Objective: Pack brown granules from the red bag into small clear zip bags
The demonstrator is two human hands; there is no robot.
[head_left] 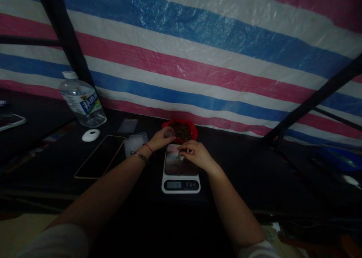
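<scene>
My left hand (160, 139) reaches to the left edge of a red plastic bag (195, 129) that lies open with small brown bits (182, 131) in it. Its fingers are closed round a small, round, see-through object (169, 132) whose kind I cannot make out. A white digital kitchen scale (181, 188) with a shiny plate lies in front of the bag. Over that plate, my right hand (198, 154) pinches a small pale object (180, 157) between thumb and fingers. Whether this object touches the plate is unclear. The scale's display is lit, but its digits are too dim to read.
Left of the scale lie clear zip bags (136, 142), another small bag (128, 125), a phone (100, 157) and a white oval device (91, 135). A large plastic bottle (82, 99) stands behind them. Striped sheeting (198, 62) and dark metal bars (63, 28) border the black table.
</scene>
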